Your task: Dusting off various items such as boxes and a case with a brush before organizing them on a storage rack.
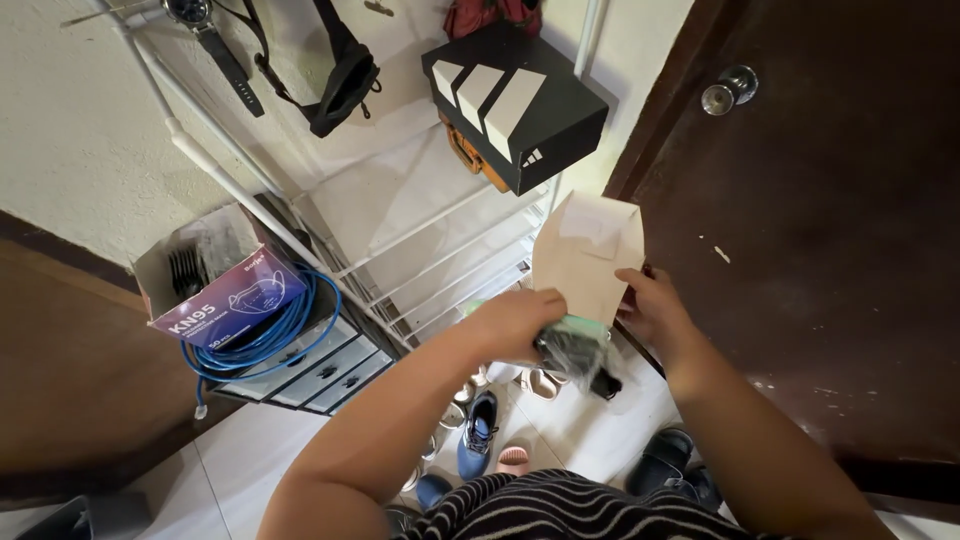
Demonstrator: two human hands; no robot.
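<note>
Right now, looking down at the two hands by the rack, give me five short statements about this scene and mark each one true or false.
1. The right hand holds a tan paper bag by its edge. True.
2. The left hand grips a dark bundle wrapped in clear plastic. True.
3. The black shoebox lies on the floor. False: it sits on the white wire rack.
4. The coiled cable is red. False: it is blue.
5. The brown door has a round metal knob. True.
</note>
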